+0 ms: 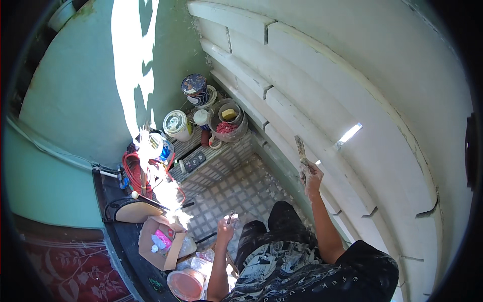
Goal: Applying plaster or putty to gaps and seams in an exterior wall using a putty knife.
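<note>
My right hand, smeared with whitish residue, is closed round the handle of a putty knife. Its narrow, stained blade points up and away from me, close to the white ledged wall; whether it touches the wall I cannot tell. Lower and to the left, my left hand is held in front of my knee with the fingers curled. Something small and dark shows at its fingertips, too small to name. Both forearms are bare below dark sleeves.
Paint buckets and a grey tub with a yellow sponge stand on a slatted bench in the far corner. A coiled red hose hangs left. Near my left arm are a cardboard box and a pinkish bowl.
</note>
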### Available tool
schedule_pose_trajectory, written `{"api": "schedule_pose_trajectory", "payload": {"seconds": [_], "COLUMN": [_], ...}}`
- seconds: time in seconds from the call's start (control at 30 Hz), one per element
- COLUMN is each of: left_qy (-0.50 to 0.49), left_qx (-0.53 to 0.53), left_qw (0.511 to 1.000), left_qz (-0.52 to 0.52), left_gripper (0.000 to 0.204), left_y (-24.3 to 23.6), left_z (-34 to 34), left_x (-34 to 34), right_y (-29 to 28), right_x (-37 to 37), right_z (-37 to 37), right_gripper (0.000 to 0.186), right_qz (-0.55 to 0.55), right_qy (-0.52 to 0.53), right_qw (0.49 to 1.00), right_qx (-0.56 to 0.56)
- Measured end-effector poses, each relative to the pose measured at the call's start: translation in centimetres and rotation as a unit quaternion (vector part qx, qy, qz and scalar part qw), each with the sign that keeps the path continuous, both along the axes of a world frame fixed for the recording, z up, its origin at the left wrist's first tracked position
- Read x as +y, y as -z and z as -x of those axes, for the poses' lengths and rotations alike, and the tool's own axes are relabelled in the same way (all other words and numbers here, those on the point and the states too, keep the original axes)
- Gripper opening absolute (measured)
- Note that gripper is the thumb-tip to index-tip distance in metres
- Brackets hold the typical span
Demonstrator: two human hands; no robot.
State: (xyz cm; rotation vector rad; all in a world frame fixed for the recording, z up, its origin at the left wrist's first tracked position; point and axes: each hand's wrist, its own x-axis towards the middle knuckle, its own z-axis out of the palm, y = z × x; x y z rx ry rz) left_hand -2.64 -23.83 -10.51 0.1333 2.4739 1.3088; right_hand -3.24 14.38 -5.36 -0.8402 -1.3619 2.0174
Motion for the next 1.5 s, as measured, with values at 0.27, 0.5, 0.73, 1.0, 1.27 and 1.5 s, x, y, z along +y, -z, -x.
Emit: {"api": "schedule_pose_trajectory", "payload": {"seconds": [0.27, 0.5, 0.73, 1.0, 1.27, 1.5], "left_qy": [0.184, 0.0, 0.02, -0.094, -0.138, 0.128], "left_qx": [0.188, 0.013, 0.017, 0.007, -0.154, -0.287], "left_qw": [0.955, 1.0, 0.999, 0.983, 0.931, 0.901], "left_qz": [0.137, 0.021, -0.03, -0.155, -0.301, -0.298], "left_gripper": [0.029, 0.034, 0.024, 0.024, 0.023, 0.04], "left_y": [-3.7, -5.6, -8.8, -3.1, -2.5, -9.3], "left_z": [1.0, -0.7, 1.3, 2.0, 6.5, 8.0], "left_x": [2.9, 7.4, 10.0, 8.6, 9.6, 18.5], "right_y": [0.0, 0.7, 0.7, 1.1, 4.1, -0.1], "right_x": [0.0, -0.7, 0.4, -0.2, -0.6, -0.5], "right_z": [11.0, 10.1, 17.6, 10.9, -2.7, -5.5], "right_gripper": [0.028, 0.023, 0.018, 0.022, 0.018, 0.019], "right_qz": [0.052, 0.048, 0.09, 0.09, 0.097, 0.032], "right_qy": [-0.062, -0.066, -0.093, -0.091, -0.093, -0.188], "right_qw": [0.997, 0.996, 0.989, 0.991, 0.987, 0.969], "right_qx": [0.02, 0.033, 0.075, 0.041, -0.088, -0.16]}}
